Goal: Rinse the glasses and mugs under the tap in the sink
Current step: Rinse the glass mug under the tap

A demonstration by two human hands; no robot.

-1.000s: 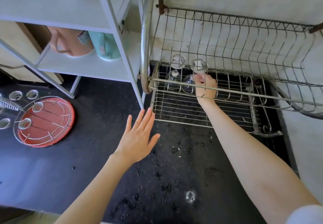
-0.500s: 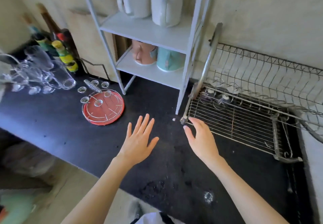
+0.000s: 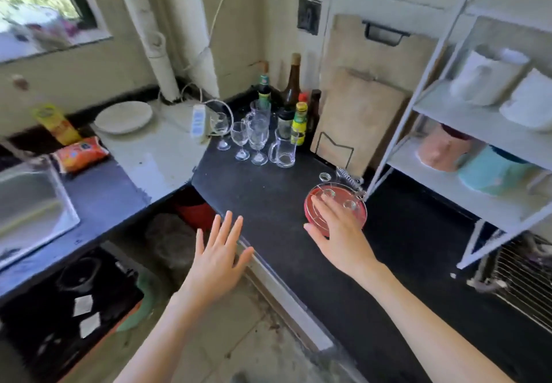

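Several clear stemmed glasses [image 3: 240, 137] and a clear glass mug [image 3: 283, 151] stand together at the back of the black counter [image 3: 268, 200]. The steel sink [image 3: 33, 203] is at the far left. White mugs [image 3: 490, 79], a pink mug [image 3: 442, 148] and a teal mug [image 3: 490, 170] sit on the white shelf rack at right. My left hand [image 3: 219, 251] hovers flat with fingers spread over the counter's front edge, holding nothing. My right hand [image 3: 337, 230] is open above the red round trivet [image 3: 337, 206], empty.
Sauce bottles [image 3: 294, 104] and wooden cutting boards [image 3: 358, 119] lean at the back corner. A white plate [image 3: 124, 117], a power strip [image 3: 198, 124] and snack packets [image 3: 80, 152] lie on the pale counter. The wire dish rack [image 3: 519, 278] is at lower right.
My view has swung left from the dish rack to the counter corner. My right hand let go of the glass in the rack and came back toward the red trivet; both hands are empty.
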